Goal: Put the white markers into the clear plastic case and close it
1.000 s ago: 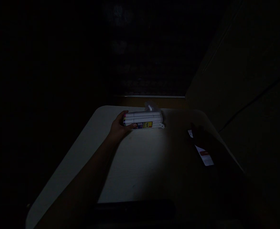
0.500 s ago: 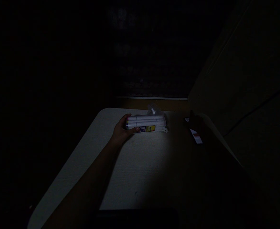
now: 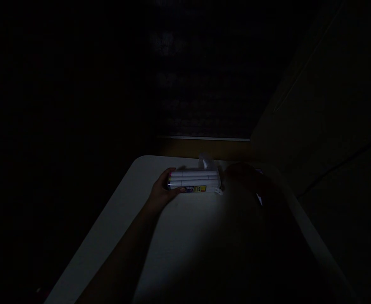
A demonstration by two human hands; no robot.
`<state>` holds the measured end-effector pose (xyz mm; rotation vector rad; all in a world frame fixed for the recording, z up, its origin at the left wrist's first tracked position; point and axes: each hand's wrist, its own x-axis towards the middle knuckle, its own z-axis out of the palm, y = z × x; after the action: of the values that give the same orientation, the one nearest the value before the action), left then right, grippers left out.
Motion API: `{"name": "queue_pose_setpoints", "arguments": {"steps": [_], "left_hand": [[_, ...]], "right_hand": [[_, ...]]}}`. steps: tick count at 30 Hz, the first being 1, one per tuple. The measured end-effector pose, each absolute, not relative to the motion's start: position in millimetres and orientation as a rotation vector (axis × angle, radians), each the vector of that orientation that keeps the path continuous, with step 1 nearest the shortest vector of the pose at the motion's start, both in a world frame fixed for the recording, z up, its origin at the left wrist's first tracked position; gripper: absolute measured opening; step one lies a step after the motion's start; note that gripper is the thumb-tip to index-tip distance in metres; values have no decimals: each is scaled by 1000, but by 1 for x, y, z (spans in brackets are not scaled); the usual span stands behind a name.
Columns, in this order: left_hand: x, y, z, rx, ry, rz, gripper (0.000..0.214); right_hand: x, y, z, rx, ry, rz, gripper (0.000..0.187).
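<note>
A clear pack of white markers (image 3: 194,178) with a blue and yellow label lies on the pale table, coloured ends toward the left. My left hand (image 3: 163,190) is closed around its left end, thumb on the front near the label and fingers behind. In deep shadow, my right hand (image 3: 239,171) is close to the pack's right end; its fingers are too dark to make out. Clear plastic wrapping (image 3: 206,161) stands up behind the pack. A phone (image 3: 259,199) with a lit screen is mostly hidden by my right hand and forearm.
The room is very dark, with light falling mainly on the left of the table (image 3: 118,211). A wall (image 3: 324,126) runs along the right side, with a dark cable (image 3: 340,156) across it. Beyond the far table edge is a yellowish strip (image 3: 210,147).
My right hand has moved left, from over the phone toward the pack's right end. The view has tilted up a little, so things sit lower. My left hand keeps its hold.
</note>
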<state>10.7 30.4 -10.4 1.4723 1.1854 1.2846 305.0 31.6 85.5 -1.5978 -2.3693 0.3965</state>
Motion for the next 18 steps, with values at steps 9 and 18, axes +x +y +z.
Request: {"name": "queue_pose_setpoints", "arguments": {"steps": [9, 18], "left_hand": [[11, 32, -11, 1387, 1109, 1311, 69], [8, 37, -19, 1119, 943, 1407, 75]], "right_hand": [[287, 33, 86, -1594, -2224, 646, 29], [299, 43, 69, -1476, -2188, 848, 33]]}}
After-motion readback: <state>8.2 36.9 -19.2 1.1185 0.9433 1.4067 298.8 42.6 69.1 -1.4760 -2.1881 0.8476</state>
